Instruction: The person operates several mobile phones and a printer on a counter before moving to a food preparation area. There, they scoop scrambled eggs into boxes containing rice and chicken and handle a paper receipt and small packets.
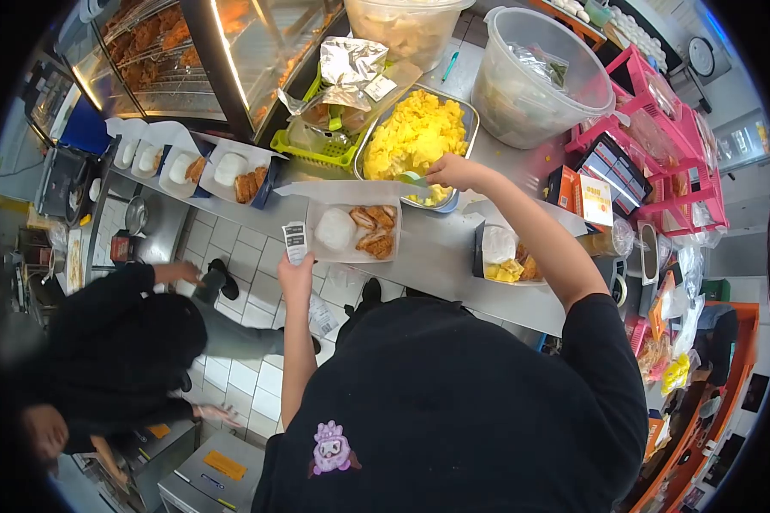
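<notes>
My left hand (296, 274) pinches a printed paper slip (295, 243) beside the left edge of an open takeaway box (315, 208). In that box lie a mound of white rice (335, 229) and sliced fried chicken (375, 221). My right hand (455, 173) is closed around a pale green utensil (412, 178), probably a spoon; its far end is partly hidden. It is at the near edge of a metal tray (473, 128) heaped with scrambled egg (419, 128).
More filled boxes (239, 179) line the counter at left; another box (506, 255) with egg stands at right. Behind are a green basket (316, 156), plastic tubs (539, 81) and a heated display cabinet (205, 51). A co-worker (137, 333) is at left.
</notes>
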Tool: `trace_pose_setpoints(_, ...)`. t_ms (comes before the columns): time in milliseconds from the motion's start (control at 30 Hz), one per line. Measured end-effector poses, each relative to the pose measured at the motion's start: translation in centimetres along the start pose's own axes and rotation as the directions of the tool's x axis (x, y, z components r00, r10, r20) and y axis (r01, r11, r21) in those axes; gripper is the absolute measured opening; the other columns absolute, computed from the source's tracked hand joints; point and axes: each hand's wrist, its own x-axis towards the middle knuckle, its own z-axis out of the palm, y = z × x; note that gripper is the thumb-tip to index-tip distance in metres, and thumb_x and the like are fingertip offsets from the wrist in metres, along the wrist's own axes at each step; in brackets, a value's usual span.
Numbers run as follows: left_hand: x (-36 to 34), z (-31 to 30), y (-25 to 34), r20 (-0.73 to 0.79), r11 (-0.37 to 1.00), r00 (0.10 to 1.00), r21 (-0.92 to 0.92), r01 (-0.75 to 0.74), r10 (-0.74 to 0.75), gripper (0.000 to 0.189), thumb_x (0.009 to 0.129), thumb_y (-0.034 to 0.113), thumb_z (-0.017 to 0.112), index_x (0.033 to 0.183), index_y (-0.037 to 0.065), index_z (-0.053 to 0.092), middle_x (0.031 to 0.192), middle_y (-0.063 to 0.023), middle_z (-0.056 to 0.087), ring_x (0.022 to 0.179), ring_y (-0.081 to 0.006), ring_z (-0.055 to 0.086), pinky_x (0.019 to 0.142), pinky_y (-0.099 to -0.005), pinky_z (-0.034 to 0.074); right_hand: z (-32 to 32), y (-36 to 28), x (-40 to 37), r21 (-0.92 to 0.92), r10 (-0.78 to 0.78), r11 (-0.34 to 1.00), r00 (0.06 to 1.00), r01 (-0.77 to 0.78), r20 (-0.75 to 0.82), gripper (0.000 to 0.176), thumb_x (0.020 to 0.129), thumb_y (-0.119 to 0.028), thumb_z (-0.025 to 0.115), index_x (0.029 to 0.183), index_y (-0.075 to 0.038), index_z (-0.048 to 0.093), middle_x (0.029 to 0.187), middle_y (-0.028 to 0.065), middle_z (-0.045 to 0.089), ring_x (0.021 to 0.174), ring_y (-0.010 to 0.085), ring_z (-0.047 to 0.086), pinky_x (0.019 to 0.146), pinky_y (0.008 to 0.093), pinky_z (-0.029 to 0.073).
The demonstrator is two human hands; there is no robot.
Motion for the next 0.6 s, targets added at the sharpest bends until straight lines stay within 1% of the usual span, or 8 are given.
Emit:
trace_pose_setpoints(167, -1.0, -0.3, 2.2, -0.005, 0.979, 0.982, -0.083, 0.188, -0.189, 0.025, 0.077, 0.016, 0.068, 0.091, -0.003, 0.062, 0.074, -0.0088, 0.067, 0.060, -0.0176, 0.060, 0.060, -0.0338, 0.048, -1.8, 3.0, 2.8, 0.440, 0.119, 0.866, 0.953, -0.237, 0.278, 0.021, 0.086, -0.025, 0.063, 0.101, -0.012, 0.071, 0.069, 0.0029, 0.058, 0.056, 0.0151, 0.053, 0.048, 0.0298, 0.043)
trace_pose_setpoints(200, -1.0, -0.3, 2.5, -0.003, 0.979, 0.983, -0.091, 0.184, -0.185, 0.025, 0.077, 0.016, 0.068, 0.091, -0.003, 0.062, 0.074, -0.0088, 0.067, 0.060, -0.0176, 0.060, 0.060, -0.0338, 0.048, -1.5, 2.7, 1.1, 0.165, -0.051, 0.984, 0.993, 0.069, -0.107, 0.015, 0.085, -0.020, 0.062, 0.094, -0.010, 0.070, 0.071, 0.0060, 0.061, 0.059, 0.0186, 0.058, 0.050, 0.0319, 0.046)
trace_pose_setpoints(233, -1.0, -0.3, 2.6, -0.027, 0.982, 0.984, -0.069, 0.173, -0.175, 0.025, 0.077, 0.016, 0.068, 0.092, -0.003, 0.061, 0.075, -0.0094, 0.067, 0.061, -0.0188, 0.059, 0.060, -0.0348, 0.048, -1.3, 2.0, -0.9, -0.218, -0.323, 0.942, 0.860, 0.254, -0.395, 0.011, 0.084, -0.014, 0.060, 0.086, -0.009, 0.069, 0.072, 0.0090, 0.063, 0.062, 0.0220, 0.063, 0.052, 0.0340, 0.048)
trace_pose_setpoints(267, -1.2, -0.4, 2.4, -0.051, 0.985, 0.984, -0.046, 0.167, -0.169, 0.025, 0.078, 0.015, 0.068, 0.093, -0.003, 0.060, 0.076, -0.0099, 0.066, 0.062, -0.0201, 0.059, 0.060, -0.0358, 0.047, -1.0, 1.1, -2.6, -0.225, -0.321, 0.942, 0.862, 0.249, -0.393, 0.011, 0.084, -0.014, 0.060, 0.086, -0.009, 0.069, 0.072, 0.0090, 0.063, 0.062, 0.0220, 0.063, 0.052, 0.0340, 0.048)
trace_pose_setpoints(300, -0.6, 0.3, -0.8, -0.226, 0.965, 0.944, 0.158, -0.209, 0.241, 0.024, 0.080, 0.013, 0.067, 0.095, -0.003, 0.059, 0.080, -0.0119, 0.064, 0.069, -0.0237, 0.060, 0.064, -0.0364, 0.047, -0.4, 0.1, -4.2, -0.541, -0.428, 0.825, 0.804, 0.162, -0.413, 0.008, 0.081, -0.010, 0.059, 0.081, -0.008, 0.067, 0.074, 0.0122, 0.064, 0.067, 0.0252, 0.065, 0.055, 0.0363, 0.050)
trace_pose_setpoints(433, -4.5, 1.6, 7.2, -0.256, 0.905, 0.881, 0.266, -0.332, 0.399, 0.025, 0.080, 0.013, 0.066, 0.098, -0.002, 0.058, 0.086, -0.0148, 0.063, 0.076, -0.0282, 0.061, 0.068, -0.0375, 0.047, 4.5, 2.9, -5.3, -0.865, -0.589, 0.486, 0.778, 0.127, -0.217, 0.009, 0.073, -0.004, 0.057, 0.075, -0.005, 0.066, 0.075, 0.0151, 0.065, 0.070, 0.0294, 0.067, 0.059, 0.0392, 0.053)
trace_pose_setpoints(500, -6.2, 3.5, 9.2, 0.073, 0.952, 0.949, -0.035, -0.304, 0.305, 0.024, 0.081, 0.014, 0.065, 0.098, -0.001, 0.059, 0.081, -0.0148, 0.063, 0.074, -0.0296, 0.062, 0.068, -0.0378, 0.047, 4.5, 2.9, -5.4, -0.857, -0.589, 0.500, 0.774, 0.125, -0.230, 0.009, 0.073, -0.004, 0.057, 0.074, -0.005, 0.065, 0.073, 0.0145, 0.065, 0.070, 0.0298, 0.067, 0.058, 0.0393, 0.053)
trace_pose_setpoints(600, -6.8, 7.4, 11.5, 0.490, 0.946, 0.819, -0.036, -0.322, 0.298, 0.022, 0.083, 0.016, 0.061, 0.099, 0.001, 0.061, 0.073, -0.0126, 0.062, 0.069, -0.0259, 0.061, 0.066, -0.0369, 0.049, 1.9, 2.1, -5.0, -0.829, -0.601, 0.538, 0.759, 0.153, -0.250, 0.009, 0.073, -0.004, 0.057, 0.073, -0.005, 0.065, 0.071, 0.0138, 0.065, 0.070, 0.0308, 0.067, 0.058, 0.0396, 0.052)
